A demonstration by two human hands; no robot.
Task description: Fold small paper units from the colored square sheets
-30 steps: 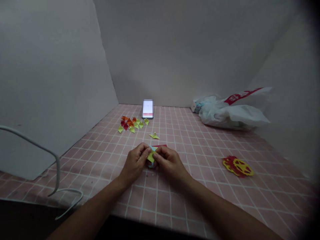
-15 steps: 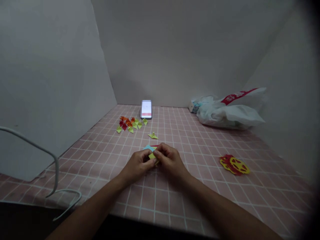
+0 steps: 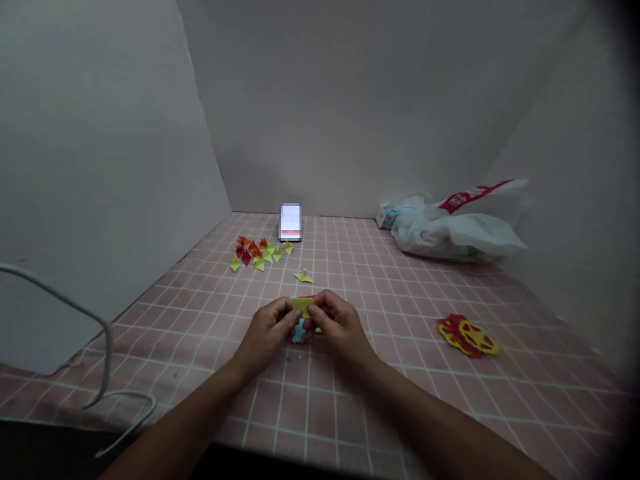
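Hands (image 3: 343, 327) pinch yellow paper (image 3: 302, 306), well apart from table edge (image 3: 50, 420), plastic bag (image 3: 453, 233).

Both hands (image 3: 346, 328) pinch yellow paper (image 3: 301, 305) (folded pieces (image 3: 267, 255) lie farther back).

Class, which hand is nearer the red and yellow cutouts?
Right. The right hand is left of the cutouts; the left hand is farther left, past the right hand.
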